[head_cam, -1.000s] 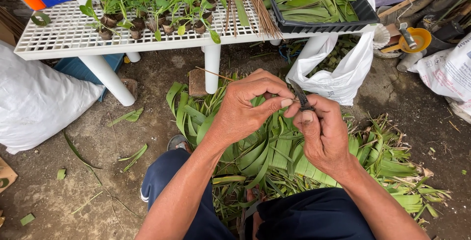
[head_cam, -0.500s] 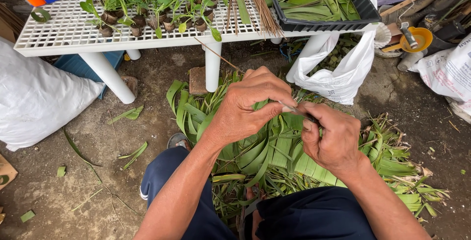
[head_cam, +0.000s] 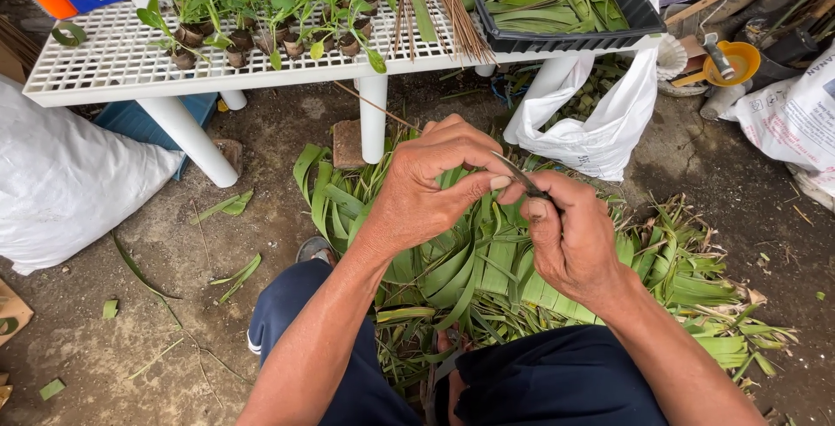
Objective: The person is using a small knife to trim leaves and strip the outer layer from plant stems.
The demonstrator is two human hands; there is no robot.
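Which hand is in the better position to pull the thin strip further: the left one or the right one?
Probably the right hand: its thumb and fingers pinch the near end of the thin strip, free to draw back. The left hand holds the strip's far part steady above the pile of green leaves.

Bare, damp earth (head_cam: 113, 339) makes up the floor of this outdoor work area, littered with leaf scraps (head_cam: 228, 207) and a heap of cut green fronds (head_cam: 696, 278). A white lattice table (head_cam: 104, 60) on tubular legs (head_cam: 184, 134) carries a row of potted seedlings (head_cam: 261, 17), a bundle of thin sticks (head_cam: 448, 4) and a black tray (head_cam: 609, 39) of folded leaves. A white plastic bag (head_cam: 600, 121) hangs off the table's end; a bulging white sack (head_cam: 61, 182) sits at left, a brick (head_cam: 348, 143) below. Daylight is soft and even.
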